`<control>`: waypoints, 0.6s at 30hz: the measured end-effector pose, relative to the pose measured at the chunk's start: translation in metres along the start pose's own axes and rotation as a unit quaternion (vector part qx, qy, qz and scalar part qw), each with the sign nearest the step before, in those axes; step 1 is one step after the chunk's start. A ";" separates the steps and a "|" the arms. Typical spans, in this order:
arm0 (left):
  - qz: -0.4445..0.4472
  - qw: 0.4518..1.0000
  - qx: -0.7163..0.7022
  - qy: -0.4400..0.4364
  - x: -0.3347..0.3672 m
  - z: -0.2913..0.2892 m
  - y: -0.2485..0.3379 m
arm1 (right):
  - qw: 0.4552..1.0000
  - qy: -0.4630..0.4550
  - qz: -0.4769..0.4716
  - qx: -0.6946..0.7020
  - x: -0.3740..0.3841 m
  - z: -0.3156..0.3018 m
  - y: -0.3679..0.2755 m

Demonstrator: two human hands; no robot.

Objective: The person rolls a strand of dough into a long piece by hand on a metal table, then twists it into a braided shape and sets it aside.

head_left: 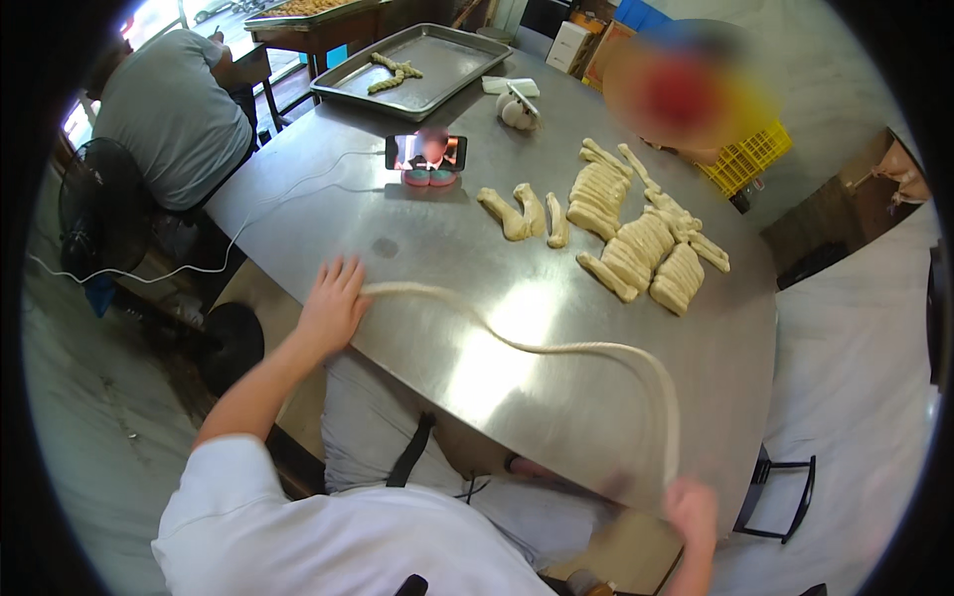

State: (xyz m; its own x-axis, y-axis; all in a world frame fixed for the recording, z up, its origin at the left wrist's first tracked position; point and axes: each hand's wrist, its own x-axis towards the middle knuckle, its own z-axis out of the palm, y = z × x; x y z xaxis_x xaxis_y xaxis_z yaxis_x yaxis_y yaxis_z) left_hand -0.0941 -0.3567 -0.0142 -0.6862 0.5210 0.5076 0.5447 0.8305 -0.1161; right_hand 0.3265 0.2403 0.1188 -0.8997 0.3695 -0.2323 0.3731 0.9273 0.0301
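Note:
A long, thin rope of pale dough [556, 348] curves across the steel table from left to right. At its left end my left hand [335, 303] lies flat near the table's front edge, fingers stretched out, the rope's tip at or under the palm. My right hand [691, 509] is closed round the other end at the table's near right edge, and the rope rises to it. The rope's spiral twist shows along its middle. Beyond it lie several dough pieces [641, 243], some in stacked rows, and a few shorter dough sticks [517, 214].
A phone [425, 153] playing a video stands on a pink holder, its white cable [238, 233] trailing left. Behind are a metal tray [447, 70] holding twisted dough and another propped phone [522, 99]. A co-worker [179, 119] sits at left; another person stands across the table [477, 338].

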 end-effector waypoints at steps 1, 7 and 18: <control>0.022 0.999 -0.025 0.003 -0.034 -0.004 0.002 | 0.994 -0.071 -0.066 0.049 -0.022 -0.005 -0.021; 0.237 0.962 -0.065 -0.116 0.032 -0.051 -0.046 | 0.737 0.237 -0.114 0.622 0.007 -0.104 0.112; -0.053 0.990 -0.057 0.114 0.080 0.009 -0.133 | 0.915 0.322 0.152 0.192 0.050 -0.054 0.132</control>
State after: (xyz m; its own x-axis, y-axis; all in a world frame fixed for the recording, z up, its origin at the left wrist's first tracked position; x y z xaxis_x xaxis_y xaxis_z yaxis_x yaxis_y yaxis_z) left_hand -0.2261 -0.4233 0.0342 -0.6232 0.3634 0.6925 0.5352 0.8438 0.0388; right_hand 0.3183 0.3840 0.1635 -0.6421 0.6796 0.3548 0.5691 0.7326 -0.3735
